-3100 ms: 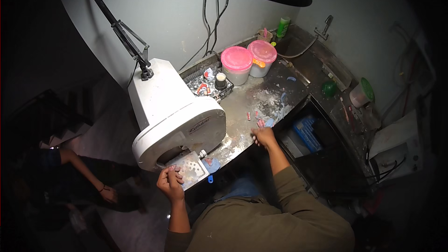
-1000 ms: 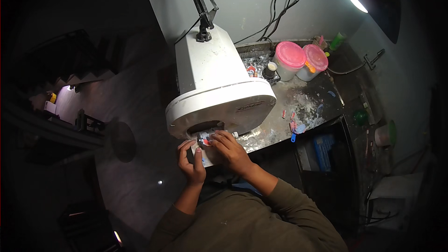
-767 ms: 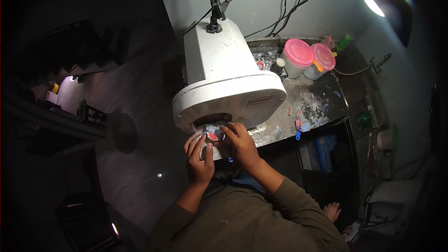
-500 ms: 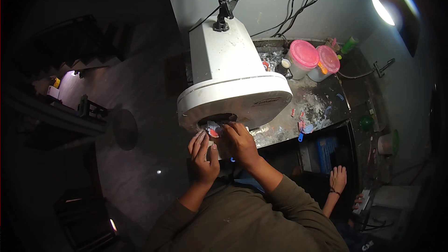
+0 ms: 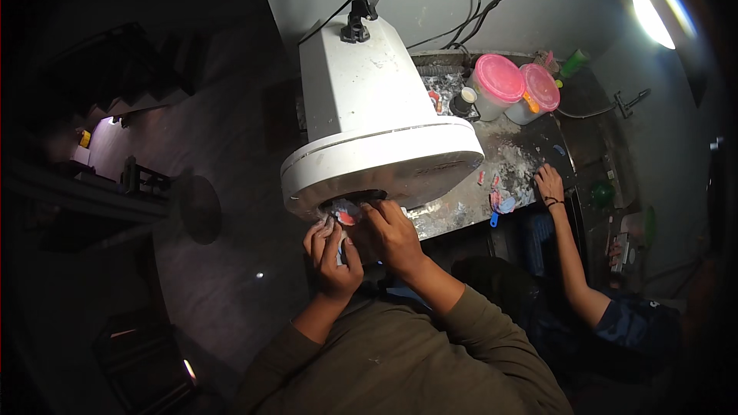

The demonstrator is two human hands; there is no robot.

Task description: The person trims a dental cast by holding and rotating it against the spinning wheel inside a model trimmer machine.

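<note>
A small red and whitish-grey piece (image 5: 345,217), too small to name surely, is at the dark opening (image 5: 361,198) in the underside of a large white machine housing (image 5: 384,161). My left hand (image 5: 333,255) grips this piece from its near left side, fingertips and thumb bent in on it. Right beside it, my right hand (image 5: 396,238) has its fingers curled together at the opening's edge. What those right fingers hold is hidden. Whitish residue marks the left fingertips.
Two tubs with pink lids (image 5: 500,78) stand on the worktop (image 5: 453,219) behind a patch of white powder. Near them is a black-and-white cup (image 5: 463,100). A co-worker's hand (image 5: 549,184) rests at the worktop's right edge, by blue and red scraps (image 5: 503,201).
The co-worker's hand has moved up from below the worktop to its edge, and more of that person shows. My hands stay at the opening, with only slight finger movement.
</note>
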